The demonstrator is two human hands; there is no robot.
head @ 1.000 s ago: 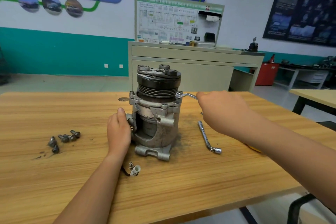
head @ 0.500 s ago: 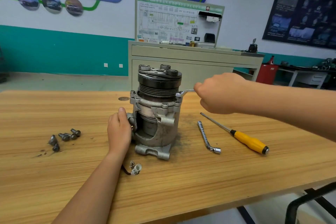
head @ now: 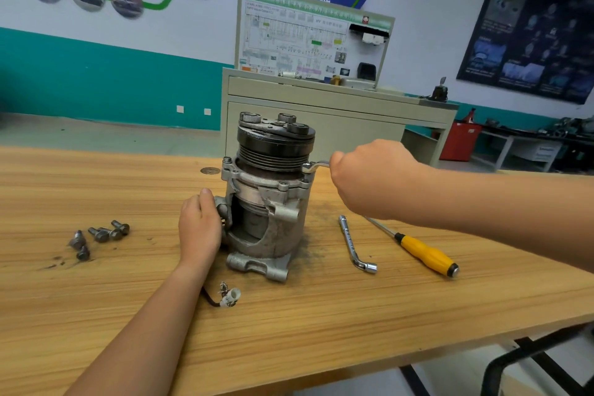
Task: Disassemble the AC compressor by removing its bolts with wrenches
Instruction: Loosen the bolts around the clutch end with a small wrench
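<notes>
In the clenched right hand (head: pixel 369 177) a wrench (head: pixel 316 165) is gripped, its head set on the right ear of the upper flange of the AC compressor (head: pixel 266 202), presumably over a bolt hidden beneath it. The housing is held at its left side by the left hand (head: pixel 199 225), fingers curled round a lug. The compressor is stood upright near the middle of the bench (head: pixel 321 331).

If the wrench head is only partly seated, it could slip, the bolt's corners could be rounded and knuckles struck on the pulley. As force is applied high on a tall body, it could be tipped if the left grip is relaxed. Loose bolts (head: pixel 99 235) at the left could be knocked away; a socket wrench (head: pixel 352 244) and a screwdriver (head: pixel 421 251) lie at the right.
</notes>
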